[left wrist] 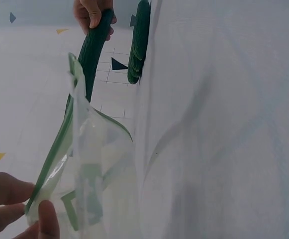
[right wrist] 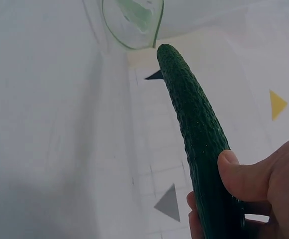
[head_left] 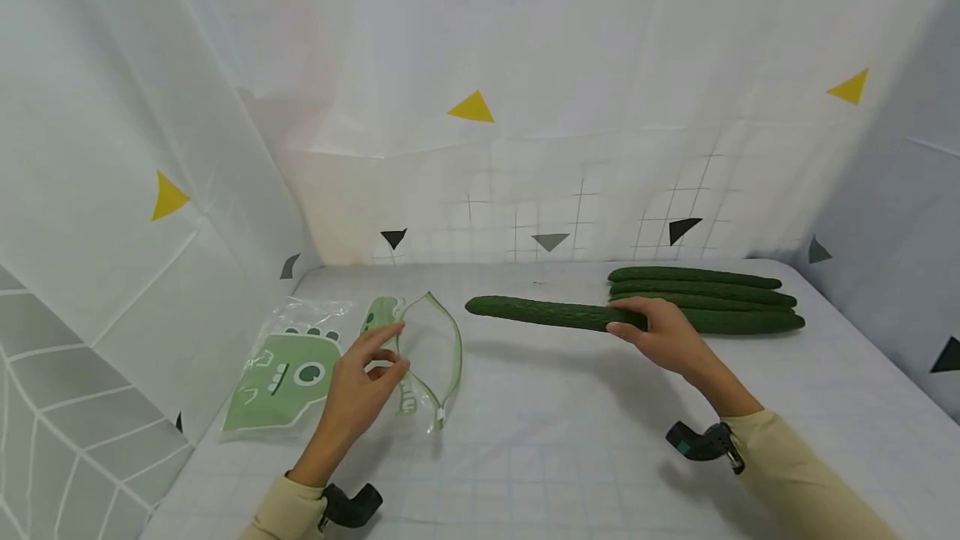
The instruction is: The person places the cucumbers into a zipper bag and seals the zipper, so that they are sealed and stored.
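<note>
A white sheet (head_left: 570, 32) hangs across the top of the head view, a yellow triangle (head_left: 472, 108) at upper centre, a second yellow triangle (head_left: 851, 87) at upper right. Near the middle, thin grid lines (head_left: 577, 211) surround a grey triangle (head_left: 551, 241). A grey web pattern (head_left: 63, 407) fills the lower left; a white tabletop (head_left: 525, 473) spans bottom centre.

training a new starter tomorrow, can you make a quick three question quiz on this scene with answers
1. Which hand holds the raised cucumber?
2. True or false: that cucumber is already fully inside the open bag.
3. What is the left hand holding?
A) the flat bag
B) the open bag
C) a sleeve

Key:
1. The right hand.
2. False; in the head view the cucumber is outside the bag.
3. B
</note>
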Available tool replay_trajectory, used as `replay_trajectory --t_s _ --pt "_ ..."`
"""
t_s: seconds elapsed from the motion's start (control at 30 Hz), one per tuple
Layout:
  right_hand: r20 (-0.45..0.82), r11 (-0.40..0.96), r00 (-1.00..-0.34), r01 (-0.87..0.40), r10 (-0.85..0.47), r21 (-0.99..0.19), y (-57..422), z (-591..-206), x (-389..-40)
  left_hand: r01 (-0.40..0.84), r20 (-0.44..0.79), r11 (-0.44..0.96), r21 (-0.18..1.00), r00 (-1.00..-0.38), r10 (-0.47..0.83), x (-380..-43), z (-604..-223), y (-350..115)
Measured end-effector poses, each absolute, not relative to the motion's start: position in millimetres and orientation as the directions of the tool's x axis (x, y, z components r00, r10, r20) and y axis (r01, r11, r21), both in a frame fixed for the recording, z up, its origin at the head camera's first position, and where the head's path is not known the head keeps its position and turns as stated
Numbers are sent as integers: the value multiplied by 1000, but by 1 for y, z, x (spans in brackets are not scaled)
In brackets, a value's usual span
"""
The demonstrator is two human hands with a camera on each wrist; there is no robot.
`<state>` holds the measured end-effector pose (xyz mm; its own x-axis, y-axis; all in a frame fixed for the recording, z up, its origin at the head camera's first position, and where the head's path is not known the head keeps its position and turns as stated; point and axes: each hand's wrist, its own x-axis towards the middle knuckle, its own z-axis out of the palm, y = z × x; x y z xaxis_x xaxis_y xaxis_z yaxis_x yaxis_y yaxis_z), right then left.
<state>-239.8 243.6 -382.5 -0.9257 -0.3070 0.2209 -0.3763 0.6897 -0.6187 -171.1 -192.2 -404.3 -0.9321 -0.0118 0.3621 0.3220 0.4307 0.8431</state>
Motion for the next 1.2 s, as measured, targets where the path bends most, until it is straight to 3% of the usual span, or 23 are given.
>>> replay_trajectory --t_s 0.47,1.2 --pt "245 632 -894 -440 -374 -638 185 -392 -244 319 366 458 830 -931 -14 -168 -400 -190" --pt "178 630 -927 -356 -329 -690 113 -403 -244 318 344 419 850 -939 15 -164 -401 -178"
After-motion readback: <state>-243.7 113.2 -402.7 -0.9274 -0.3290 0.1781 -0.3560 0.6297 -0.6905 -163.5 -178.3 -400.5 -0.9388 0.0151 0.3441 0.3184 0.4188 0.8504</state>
